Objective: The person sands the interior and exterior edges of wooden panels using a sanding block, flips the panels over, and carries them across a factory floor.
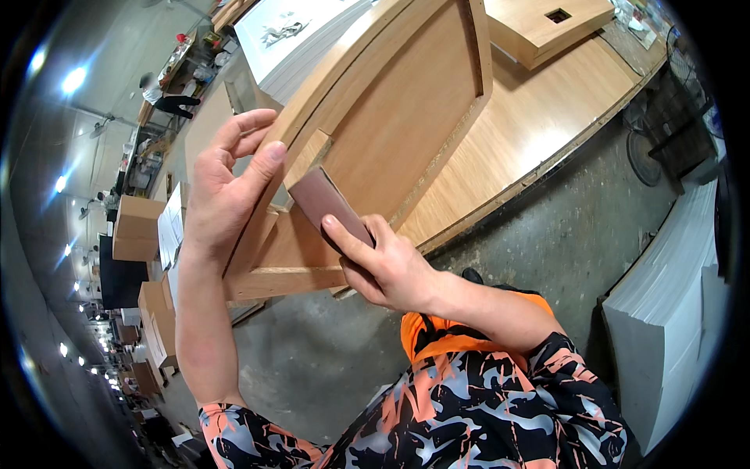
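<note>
- Head view: the framed wooden panel point(398, 117) stands tilted beside the workbench point(539, 141); it looks stiff and fairly heavy, best held by its rails.
- The left hand point(226, 184) is clamped on its curved rail.
- The right hand point(394, 266) is closed around a sanding block point(324, 199), probably light and rough; contact with the panel is unclear.
- The bench has a wood-grain top, a wooden box point(539, 31) on it; concrete floor point(516, 207) below, stacked sheets point(656, 313) at right.

A tall stack of pale sheets point(644, 352) stands at lower right on the grey floor point(500, 219). At left are cardboard boxes point(137, 227); farther off, a person point(164, 102) in dark trousers and bright ceiling lamps point(74, 80).
</note>
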The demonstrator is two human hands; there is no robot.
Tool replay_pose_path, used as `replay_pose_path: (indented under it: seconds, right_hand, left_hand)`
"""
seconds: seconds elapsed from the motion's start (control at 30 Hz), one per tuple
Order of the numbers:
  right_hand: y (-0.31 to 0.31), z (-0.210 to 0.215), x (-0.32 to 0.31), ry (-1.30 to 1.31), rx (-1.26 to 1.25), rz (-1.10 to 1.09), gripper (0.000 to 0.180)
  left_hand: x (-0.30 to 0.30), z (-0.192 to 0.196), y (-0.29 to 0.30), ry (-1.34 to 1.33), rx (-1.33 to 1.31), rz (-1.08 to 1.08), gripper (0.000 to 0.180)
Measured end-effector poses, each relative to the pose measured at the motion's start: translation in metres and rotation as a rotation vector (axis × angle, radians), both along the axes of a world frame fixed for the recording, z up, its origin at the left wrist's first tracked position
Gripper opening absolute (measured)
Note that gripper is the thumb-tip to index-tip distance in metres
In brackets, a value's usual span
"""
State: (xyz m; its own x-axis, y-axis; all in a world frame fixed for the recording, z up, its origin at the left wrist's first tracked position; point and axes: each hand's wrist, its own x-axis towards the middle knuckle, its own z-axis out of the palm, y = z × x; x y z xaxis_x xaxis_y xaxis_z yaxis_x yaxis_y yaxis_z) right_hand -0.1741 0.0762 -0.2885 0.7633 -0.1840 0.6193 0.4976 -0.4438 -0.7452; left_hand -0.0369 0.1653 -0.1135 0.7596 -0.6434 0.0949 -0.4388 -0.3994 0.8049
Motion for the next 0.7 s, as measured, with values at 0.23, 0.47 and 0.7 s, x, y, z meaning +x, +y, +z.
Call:
replay_pose_path:
  seconds: [0.23,0.47,0.7]
  right_hand:
    - [-0.022,0.004,0.014,0.041,-0.070,0.053,0.068]
    - [-0.025,0.008,0.021,0.041,-0.064,0.074,0.069]
    - [-0.007,0.022,0.041,0.066,-0.080,0.089,0.070]
  left_hand:
    - [0.014,-0.001,0.004,0.019,-0.043,0.007,0.031]
    - [0.024,0.001,0.009,0.008,-0.037,0.020,0.030]
    - [0.011,0.000,-0.001,-0.092,0.047,0.001,0.033]
